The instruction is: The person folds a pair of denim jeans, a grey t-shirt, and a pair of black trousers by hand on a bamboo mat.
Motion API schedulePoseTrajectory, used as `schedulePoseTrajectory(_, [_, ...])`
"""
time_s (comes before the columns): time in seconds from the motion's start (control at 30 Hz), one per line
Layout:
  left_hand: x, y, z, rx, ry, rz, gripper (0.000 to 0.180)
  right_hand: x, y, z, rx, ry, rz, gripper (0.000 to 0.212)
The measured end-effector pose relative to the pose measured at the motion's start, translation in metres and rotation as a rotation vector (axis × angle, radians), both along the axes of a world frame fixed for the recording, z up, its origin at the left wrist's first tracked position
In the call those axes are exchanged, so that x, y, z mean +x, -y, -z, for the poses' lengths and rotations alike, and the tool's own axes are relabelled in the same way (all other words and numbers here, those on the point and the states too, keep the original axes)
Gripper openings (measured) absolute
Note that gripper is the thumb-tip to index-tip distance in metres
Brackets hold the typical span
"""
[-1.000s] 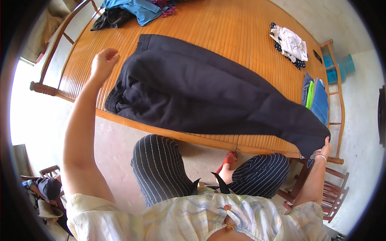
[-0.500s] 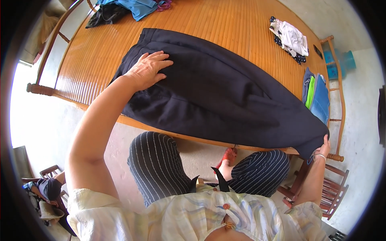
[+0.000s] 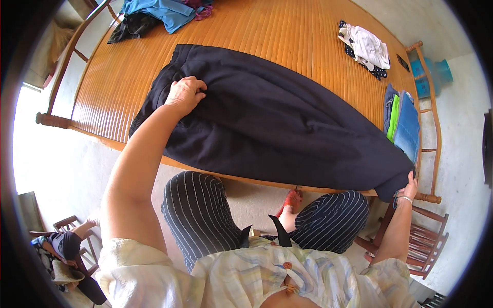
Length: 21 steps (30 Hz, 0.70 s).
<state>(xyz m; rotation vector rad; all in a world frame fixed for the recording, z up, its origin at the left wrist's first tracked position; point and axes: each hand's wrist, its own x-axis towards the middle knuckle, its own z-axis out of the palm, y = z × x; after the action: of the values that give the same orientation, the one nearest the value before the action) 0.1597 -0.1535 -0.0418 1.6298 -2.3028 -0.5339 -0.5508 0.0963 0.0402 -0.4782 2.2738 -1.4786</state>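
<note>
A pair of dark trousers [image 3: 267, 120] lies folded lengthwise on the slatted bamboo bed [image 3: 257, 31], with the waistband at the left and the narrow leg ends at the right. Near the waistband, my left hand [image 3: 186, 95] presses down with its fingers curled in and gathered on the cloth. My right hand [image 3: 407, 189] grips the leg ends at the bed's near right corner; the cloth partly hides its fingers. Soft creases run along the middle of the trousers, and their near side follows the bed's front edge.
At the far right sit a white folded garment [image 3: 367, 45] and a phone [image 3: 402, 62]. Folded clothes [image 3: 407, 123] stand by the right rail, beyond it a blue water bottle [image 3: 431, 77]. Blue clothing [image 3: 159, 13] lies far left. A wooden chair [image 3: 423, 238] stands right; another person sits lower left.
My left hand has gone from lying flat with spread fingers to curled fingers on the cloth, slightly left and nearer. My right hand still holds the leg ends.
</note>
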Motion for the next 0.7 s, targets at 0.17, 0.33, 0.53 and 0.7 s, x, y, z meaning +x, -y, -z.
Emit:
schedulePoseTrajectory(0.17, [0.004,-0.003,0.002,-0.143,-0.078,0.021,0.011,-0.003,-0.005,0.003,-0.038,0.010,-0.020,0.059])
schedulePoseTrajectory(0.33, [0.011,-0.010,-0.036,-0.359,-0.303,0.005,0.009,0.002,0.002,0.008,-0.058,-0.019,0.034,0.059])
schedulePoseTrajectory(0.53, [0.022,-0.055,-0.117,0.028,-0.190,-0.012,0.006,-0.004,-0.008,0.000,-0.093,-0.038,0.078,0.051])
schedulePoseTrajectory(0.7, [0.035,-0.074,-0.123,0.232,0.054,0.128,0.011,0.002,-0.011,0.004,-0.058,0.007,0.084,0.046])
